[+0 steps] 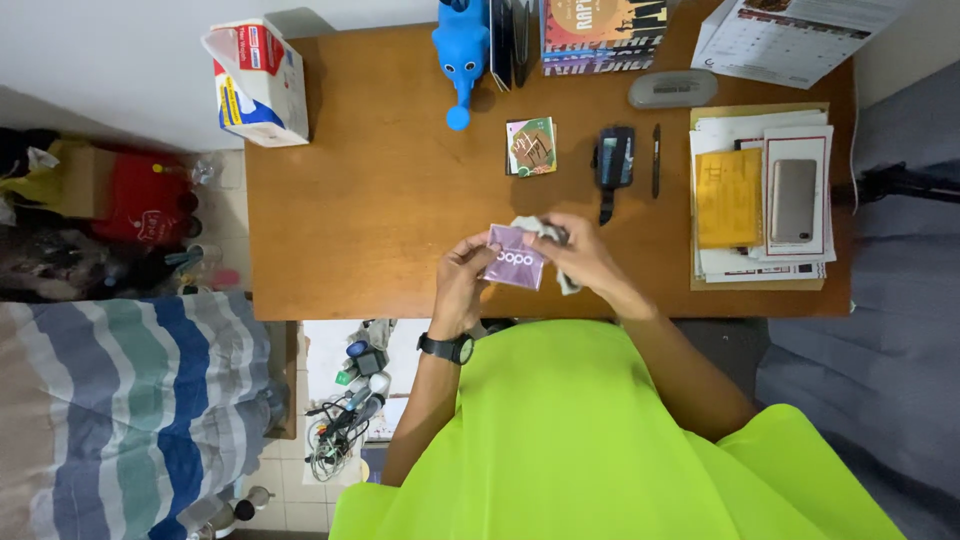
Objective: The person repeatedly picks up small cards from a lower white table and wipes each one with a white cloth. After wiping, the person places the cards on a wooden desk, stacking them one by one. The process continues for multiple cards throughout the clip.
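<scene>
Below us, our left hand (462, 280) pinches the purple packet (516, 259) at its nine o'clock edge; our right hand (585, 255), at three o'clock, clamps a crumpled grey cloth (545, 232) against it, above the wooden desk (380, 200). An opened tissue box (258, 85) stands at eleven o'clock.

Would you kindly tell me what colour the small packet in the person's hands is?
The packet is purple with white lettering, seen in the head view.

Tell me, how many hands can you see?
2. The left hand grips the left end of a small purple packet. The right hand holds its other end along with a crumpled grey cloth, above the wooden desk.
</scene>
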